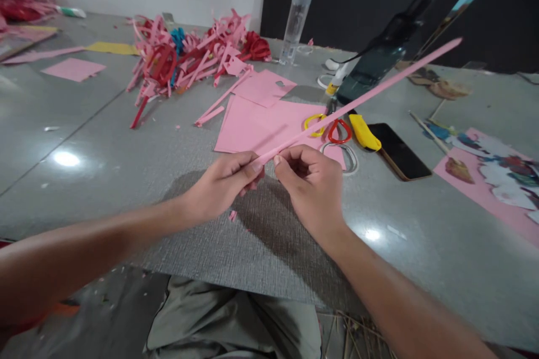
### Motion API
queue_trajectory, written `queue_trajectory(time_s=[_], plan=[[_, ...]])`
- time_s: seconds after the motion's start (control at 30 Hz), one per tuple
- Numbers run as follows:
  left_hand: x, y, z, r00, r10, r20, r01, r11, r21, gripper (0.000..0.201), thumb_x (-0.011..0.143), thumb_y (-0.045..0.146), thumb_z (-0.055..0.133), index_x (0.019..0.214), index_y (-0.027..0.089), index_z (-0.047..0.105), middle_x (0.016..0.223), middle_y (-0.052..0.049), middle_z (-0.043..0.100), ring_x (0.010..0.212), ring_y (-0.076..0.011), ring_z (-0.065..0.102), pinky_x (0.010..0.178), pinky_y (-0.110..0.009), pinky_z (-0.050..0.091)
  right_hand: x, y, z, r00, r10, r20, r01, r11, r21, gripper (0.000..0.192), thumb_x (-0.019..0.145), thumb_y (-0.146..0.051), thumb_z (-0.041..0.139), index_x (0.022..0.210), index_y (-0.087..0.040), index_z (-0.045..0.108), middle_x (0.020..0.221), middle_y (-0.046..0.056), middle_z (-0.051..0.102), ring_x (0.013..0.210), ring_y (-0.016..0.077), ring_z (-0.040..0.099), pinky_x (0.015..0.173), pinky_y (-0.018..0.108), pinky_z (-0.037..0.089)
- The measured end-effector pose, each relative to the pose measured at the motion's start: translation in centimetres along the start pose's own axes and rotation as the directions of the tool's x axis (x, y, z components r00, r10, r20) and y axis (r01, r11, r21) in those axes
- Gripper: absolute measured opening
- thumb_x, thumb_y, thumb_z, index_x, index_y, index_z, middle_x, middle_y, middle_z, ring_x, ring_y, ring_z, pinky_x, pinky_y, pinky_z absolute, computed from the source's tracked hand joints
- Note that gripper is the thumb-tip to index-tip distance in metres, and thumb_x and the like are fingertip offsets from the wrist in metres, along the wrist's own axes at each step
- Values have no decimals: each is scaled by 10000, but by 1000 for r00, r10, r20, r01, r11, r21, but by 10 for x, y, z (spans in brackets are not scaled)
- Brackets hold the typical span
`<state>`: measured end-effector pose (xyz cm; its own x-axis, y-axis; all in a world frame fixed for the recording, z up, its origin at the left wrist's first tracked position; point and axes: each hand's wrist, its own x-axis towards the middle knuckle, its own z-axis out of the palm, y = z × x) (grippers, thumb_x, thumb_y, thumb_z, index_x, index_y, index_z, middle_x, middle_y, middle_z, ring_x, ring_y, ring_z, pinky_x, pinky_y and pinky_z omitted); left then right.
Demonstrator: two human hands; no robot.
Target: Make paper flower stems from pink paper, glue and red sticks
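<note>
A long, narrow pink paper strip (370, 93) slants up to the right above the table, in front of a dark bottle. My left hand (229, 179) pinches its lower end between thumb and fingers. Right beside it, my right hand (311, 179) has thumb and curled forefinger closed on the same strip. Beyond the hands lie pink paper sheets (248, 126). Scissors with yellow and red handle loops (339, 131) rest on the sheets, partly covered by the strip. A tiny pink scrap (233, 215) is on the table below my left hand.
At the back left is a heap of pink and red curled paper strips (197, 50). A clear tube bottle (297, 22) and a dark bottle (374, 67) stand behind the sheets. To the right lie a phone (402, 151) and a pink sheet with painted pieces (497, 196).
</note>
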<state>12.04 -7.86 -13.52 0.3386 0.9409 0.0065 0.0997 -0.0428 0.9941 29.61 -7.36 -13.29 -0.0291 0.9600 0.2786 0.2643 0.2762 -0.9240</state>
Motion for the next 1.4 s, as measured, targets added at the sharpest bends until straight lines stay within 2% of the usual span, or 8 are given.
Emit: queue_trajectory(time_s=[0.2,0.47,0.6,0.83,1.0,1.13,1.3,1.4], plan=[[-3,0,3,997,-47,-63,22,938,-346,339,1013,427,563,782,190,490,678,47,353,540,-74,291,532,-233,297,7,6,0,990,117,-77,-109,989,103,139,838,-254,699,725,-182,658,599,-37,590,519,87,497,486,231,376],[1,6,-6,992,-126,20,118,845,-522,338,1014,371,530,734,188,479,633,54,270,522,-81,224,523,-246,251,10,11,1,977,201,66,-209,965,157,197,869,-350,703,796,-167,715,663,2,685,547,103,565,523,235,451],[5,7,-12,989,-101,-112,28,853,-522,301,990,357,529,737,197,500,620,59,260,506,-83,207,512,-250,263,9,19,-5,987,54,154,-34,991,-132,121,881,-226,646,888,-187,761,750,15,741,626,136,623,601,273,477],[11,2,-20,972,-66,-225,-57,864,-499,293,968,352,565,729,193,503,613,62,276,504,-73,229,502,-241,270,9,21,-11,914,-32,404,248,833,-495,342,939,-109,548,1181,-196,773,1076,75,795,919,213,726,795,333,520],[12,3,-22,968,-65,-242,-63,871,-488,291,963,368,563,736,196,506,615,62,281,498,-70,236,498,-242,270,2,6,-10,849,0,529,487,392,-781,439,969,-112,518,1369,-193,679,1130,125,730,944,263,701,647,345,467],[13,2,-23,966,-48,-254,-75,887,-456,293,943,397,589,743,201,505,617,65,288,499,-70,242,502,-245,268,-11,-2,-1,756,-37,653,652,119,-749,339,950,-56,527,1206,-121,739,1051,157,717,884,280,676,632,383,472],[14,0,-23,966,-18,-256,-103,887,-451,298,943,390,586,730,193,518,610,63,300,498,-68,235,503,-248,244,-23,-7,2,656,-99,748,755,112,-647,247,907,-11,560,923,-148,765,967,146,719,813,269,658,600,381,459],[14,0,-23,970,-26,-241,-92,881,-464,307,950,382,585,722,186,521,604,64,302,495,-62,233,504,-246,229,-33,-11,2,582,-178,794,801,295,-521,208,915,-70,600,1000,-173,760,989,95,737,825,244,660,644,370,482]])
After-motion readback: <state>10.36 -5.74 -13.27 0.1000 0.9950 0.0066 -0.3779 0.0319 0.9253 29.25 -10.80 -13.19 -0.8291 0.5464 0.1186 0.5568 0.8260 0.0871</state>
